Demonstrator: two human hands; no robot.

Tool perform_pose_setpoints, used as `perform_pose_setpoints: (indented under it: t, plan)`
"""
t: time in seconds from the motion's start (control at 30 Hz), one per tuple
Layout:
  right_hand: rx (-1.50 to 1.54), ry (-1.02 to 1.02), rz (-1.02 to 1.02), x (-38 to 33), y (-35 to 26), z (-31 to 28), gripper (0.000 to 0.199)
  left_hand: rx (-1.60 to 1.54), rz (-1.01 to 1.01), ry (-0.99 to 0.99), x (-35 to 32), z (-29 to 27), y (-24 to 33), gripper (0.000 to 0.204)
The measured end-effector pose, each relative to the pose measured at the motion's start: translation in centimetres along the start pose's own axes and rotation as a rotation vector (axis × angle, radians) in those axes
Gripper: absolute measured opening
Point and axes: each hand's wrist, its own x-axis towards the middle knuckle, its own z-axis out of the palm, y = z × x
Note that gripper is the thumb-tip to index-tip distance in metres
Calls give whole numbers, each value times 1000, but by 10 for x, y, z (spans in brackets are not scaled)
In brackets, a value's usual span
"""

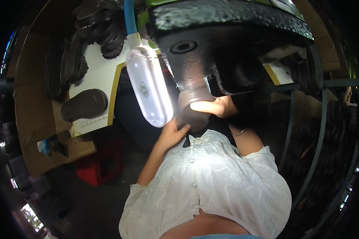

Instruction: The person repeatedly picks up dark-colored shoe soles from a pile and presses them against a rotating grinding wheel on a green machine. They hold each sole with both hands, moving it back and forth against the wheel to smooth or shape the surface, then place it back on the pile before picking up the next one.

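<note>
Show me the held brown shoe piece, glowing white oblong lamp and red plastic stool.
Brown shoe piece [189,116], head view: middle.
White oblong lamp [150,87], head view: casing.
Red plastic stool [91,173], head view: side.

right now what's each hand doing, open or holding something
Left hand: at the near edge of the brown piece; grip cannot be told.
Right hand: closed on the brown piece, thumb on top.

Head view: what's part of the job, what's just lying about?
Likely in the job:
brown piece, in left hand and right hand
machine
lit lamp

Seemingly lying about:
dark sole on table
red stool
</note>
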Motion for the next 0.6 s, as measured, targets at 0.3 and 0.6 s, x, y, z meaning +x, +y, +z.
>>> perform_pose_setpoints:
  t: [0.3,0.6]
  plan:
    - [-283,114,-162,-3,20,6,57,-747,372,47,4,30,34,54]
    - [-24,445,-450,-20,35,-5,49,-363,495,563,17,29,43,17]
